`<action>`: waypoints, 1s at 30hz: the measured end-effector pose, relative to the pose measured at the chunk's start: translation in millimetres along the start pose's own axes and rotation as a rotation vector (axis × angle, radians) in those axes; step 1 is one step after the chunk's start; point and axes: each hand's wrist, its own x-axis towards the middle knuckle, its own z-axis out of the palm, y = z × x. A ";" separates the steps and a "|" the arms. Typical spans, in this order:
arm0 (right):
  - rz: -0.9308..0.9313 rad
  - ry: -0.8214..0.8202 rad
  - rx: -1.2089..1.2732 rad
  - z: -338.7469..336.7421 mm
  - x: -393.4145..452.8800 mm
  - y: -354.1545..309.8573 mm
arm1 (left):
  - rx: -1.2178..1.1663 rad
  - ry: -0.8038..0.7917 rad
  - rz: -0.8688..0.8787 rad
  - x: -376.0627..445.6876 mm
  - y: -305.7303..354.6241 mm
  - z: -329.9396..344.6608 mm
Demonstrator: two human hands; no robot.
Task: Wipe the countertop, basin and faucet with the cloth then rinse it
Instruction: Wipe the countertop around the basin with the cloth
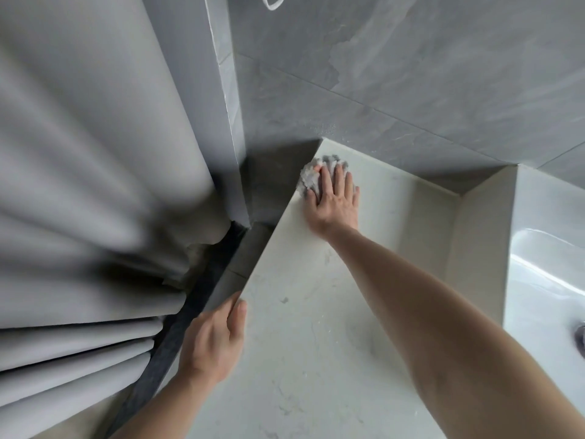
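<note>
A fluffy grey cloth [311, 177] lies bunched at the far left corner of the pale marble countertop [316, 343]. My right hand [334, 202] presses flat on the cloth, fingers spread over it. My left hand [213, 339] rests on the countertop's left edge, fingers curled over the rim, holding nothing else. The white basin [550, 280] shows at the right, with part of its drain [581, 337] at the frame edge. No faucet is in view.
A grey curtain [88, 185] hangs close on the left, beside a dark floor strip [196, 305]. Grey tiled wall [411, 74] stands behind the counter. A raised beige ledge [474, 223] separates the countertop from the basin.
</note>
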 end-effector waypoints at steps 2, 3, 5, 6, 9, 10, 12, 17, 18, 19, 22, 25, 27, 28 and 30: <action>0.064 0.031 -0.010 -10.0 -0.9 30.7 | -0.003 0.011 0.005 -0.9 0.0 -0.2; 0.117 0.045 -0.017 -15.3 -1.7 48.8 | -0.005 0.018 0.007 -1.2 0.2 -0.5; 0.217 0.072 -0.039 -26.7 -5.7 85.3 | -0.004 0.025 0.010 -1.0 -0.2 -0.8; 0.262 0.086 -0.040 -32.3 -8.8 102.4 | -0.005 0.028 0.013 -0.7 -0.3 -0.7; 0.398 0.144 -0.018 -40.8 -16.2 143.3 | -0.016 0.037 0.022 -0.2 -1.3 -0.8; 0.445 0.171 -0.013 -41.9 -17.0 151.1 | -0.019 0.038 0.024 -0.3 -1.2 -0.9; 0.539 0.187 0.010 -44.1 -13.2 153.2 | -0.024 0.041 0.028 -0.2 -1.8 -0.8; 0.643 0.178 0.109 -37.4 12.3 104.2 | -0.019 0.046 0.036 0.8 -3.5 1.8; 0.597 0.170 0.099 -32.8 17.0 90.1 | -0.018 0.045 0.035 0.8 -3.8 1.9; 0.533 0.141 0.082 -27.7 21.3 74.8 | -0.014 0.041 0.035 0.6 -4.3 2.2; 0.296 -0.007 0.031 -16.0 27.0 22.8 | -0.001 0.030 0.041 0.4 -3.7 3.1; 0.056 -0.049 -0.007 -4.8 13.6 -19.8 | 0.005 0.042 0.047 -0.2 -0.5 1.4; -0.051 -0.048 -0.051 -1.2 2.6 -26.6 | 0.012 0.043 0.049 -0.4 0.4 1.5; -0.091 -0.053 -0.080 -1.8 -0.8 -22.5 | 0.020 0.043 0.048 -0.3 0.2 1.7; -0.140 -0.069 -0.118 -8.8 -4.6 -5.0 | 0.026 0.045 0.048 0.0 -1.4 3.4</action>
